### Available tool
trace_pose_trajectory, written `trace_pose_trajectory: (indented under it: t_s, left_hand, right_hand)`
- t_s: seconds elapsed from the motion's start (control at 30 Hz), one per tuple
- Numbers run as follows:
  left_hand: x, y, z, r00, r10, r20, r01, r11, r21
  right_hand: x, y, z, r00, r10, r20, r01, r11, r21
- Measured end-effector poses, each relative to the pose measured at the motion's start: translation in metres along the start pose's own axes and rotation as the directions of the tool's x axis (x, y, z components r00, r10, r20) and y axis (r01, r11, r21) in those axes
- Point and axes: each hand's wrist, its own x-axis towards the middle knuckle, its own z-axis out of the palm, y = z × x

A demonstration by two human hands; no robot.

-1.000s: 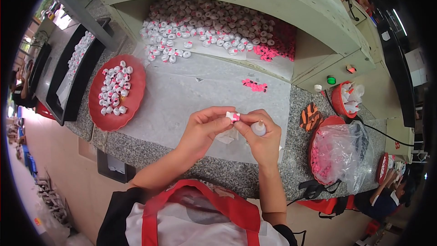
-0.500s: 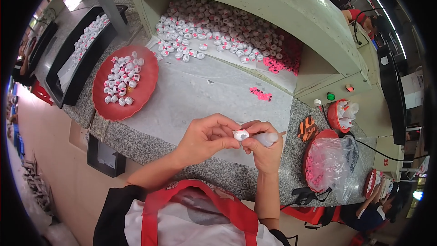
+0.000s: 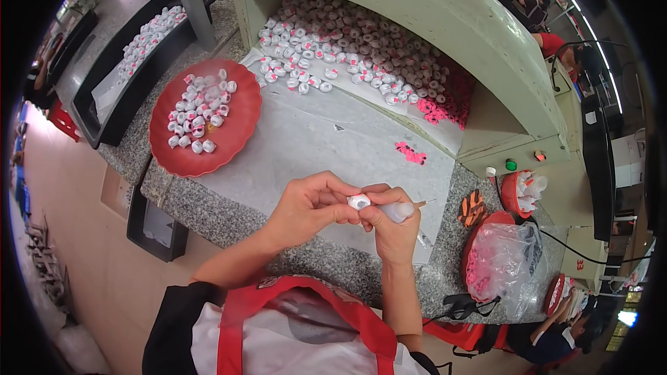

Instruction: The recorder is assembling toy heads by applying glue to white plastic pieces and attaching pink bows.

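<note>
My left hand [image 3: 309,208] pinches a small white rounded piece [image 3: 358,202] with a grey patch between thumb and fingers. The fingertips of my right hand [image 3: 394,236] meet it from the other side. Tucked in my right hand is a translucent squeeze bottle [image 3: 398,212], its thin tip pointing right, away from the piece. Both hands are above the front of a white paper sheet [image 3: 299,128]. Farther back on that sheet lies a small cluster of pink bits [image 3: 410,153].
A red scalloped plate [image 3: 240,114] of similar white pieces stands at left, near a black tray [image 3: 104,121]. Many more pieces fill a pale green metal housing [image 3: 511,90]. At right are a red cup [image 3: 511,194], a striped orange-black item [image 3: 472,208] and a plastic bag [image 3: 514,257] over a red dish.
My view has shifted, so the bench things sit farther right in it. Both hands still hold the piece together; the bottle has turned slightly and its tip now shows.
</note>
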Motion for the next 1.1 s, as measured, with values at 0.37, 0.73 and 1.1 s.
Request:
trace_pose_trajectory:
  t_s: [0.37,0.73,1.1]
  left_hand:
    - [-0.006,-0.004,-0.033,0.971,-0.088,-0.221,0.092,0.996,0.012]
    - [0.128,-0.023,-0.094,0.803,0.557,-0.211,0.228,0.04,0.973]
    - [0.147,-0.036,-0.079,0.888,0.442,-0.128,0.142,0.001,0.99]
  right_hand:
    - [0.014,0.031,0.024,0.984,0.172,-0.045,-0.174,0.984,-0.042]
    - [-0.001,0.02,-0.006,0.962,0.189,-0.197,-0.223,0.96,-0.171]
    - [-0.012,0.004,-0.018,0.974,-0.015,-0.226,-0.038,0.973,-0.228]
